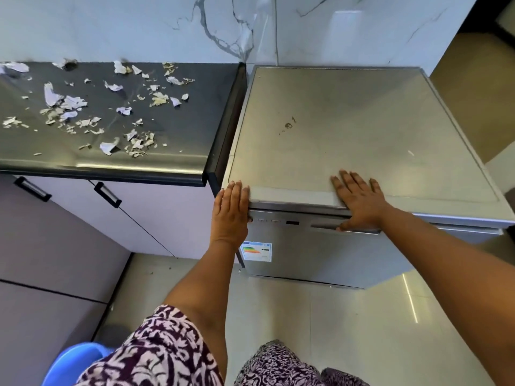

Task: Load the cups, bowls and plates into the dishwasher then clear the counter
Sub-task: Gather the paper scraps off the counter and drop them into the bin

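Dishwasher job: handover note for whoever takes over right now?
Left hand: flat, fingers straight, on the front left corner of the dishwasher top.
Right hand: fingers spread flat on the top's front edge, thumb down at the door handle.
Door is shut. No cups, bowls or plates in view, so loading looks done, but the inside is hidden.
Left to do: the counter is strewn with torn scraps; clear them. A blue tub sits on the floor at lower left.
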